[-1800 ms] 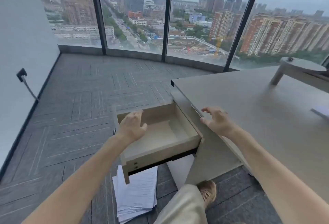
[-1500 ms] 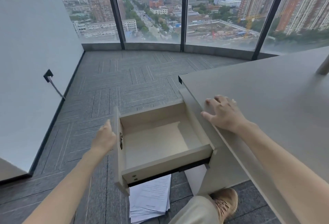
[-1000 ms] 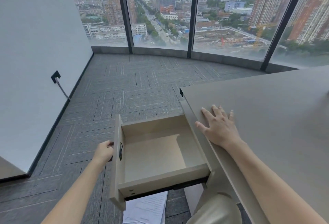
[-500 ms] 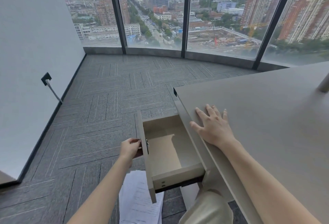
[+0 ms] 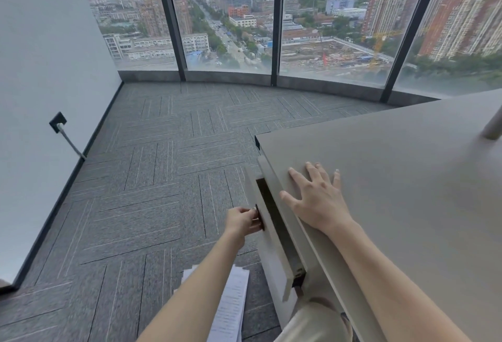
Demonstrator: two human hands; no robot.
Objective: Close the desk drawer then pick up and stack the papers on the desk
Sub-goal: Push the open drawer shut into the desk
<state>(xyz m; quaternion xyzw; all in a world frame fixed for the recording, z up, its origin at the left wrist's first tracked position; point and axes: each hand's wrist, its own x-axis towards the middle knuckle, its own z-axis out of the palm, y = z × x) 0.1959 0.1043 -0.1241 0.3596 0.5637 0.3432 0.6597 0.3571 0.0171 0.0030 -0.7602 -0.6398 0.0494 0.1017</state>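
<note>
And the drawer (image 5: 274, 235) is sliding home — gaping wide a moment ago, it is now showing only a narrow dark slit at the centre of the frame, its pale front panel nearly flush with the table's side. The left hand (image 5: 242, 221) is pinching the small metal knob on that front panel, fingers clenched around it, and by the look of it is driving the push. The right hand (image 5: 316, 200) is lying flat and released on the table (image 5: 407, 178) just right of centre, palm down, gripping nothing, apparently bracing. So step one is almost finished, but not quite: that slit is still showing. The papers (image 5: 231, 306) are lying in a loose pile on the carpet floor at the bottom centre, partly hidden behind the left forearm, untouched. Picking them up and stacking them is all still waiting.
</note>
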